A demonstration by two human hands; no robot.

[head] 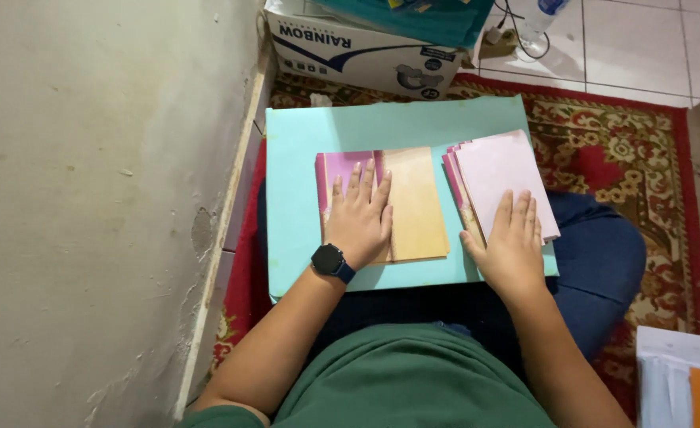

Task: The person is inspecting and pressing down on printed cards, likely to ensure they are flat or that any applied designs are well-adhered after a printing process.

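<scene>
A light blue board (302, 158) rests across my lap. On it lies a folded sheet of paper (417, 202), orange with a pink strip along its left side. My left hand (358, 218), with a dark watch on the wrist, presses flat on this sheet, fingers spread. To the right sits a stack of pink paper sheets (497, 170), slightly fanned. The palm and fingers of my right hand (512, 242) lie flat on the stack's near edge. Neither hand grips anything.
A rough wall (96, 198) runs along the left. A white cardboard box (350, 51) stands beyond the board. A red patterned rug (643, 166) covers the tiled floor. White and orange papers (683, 380) lie at the lower right.
</scene>
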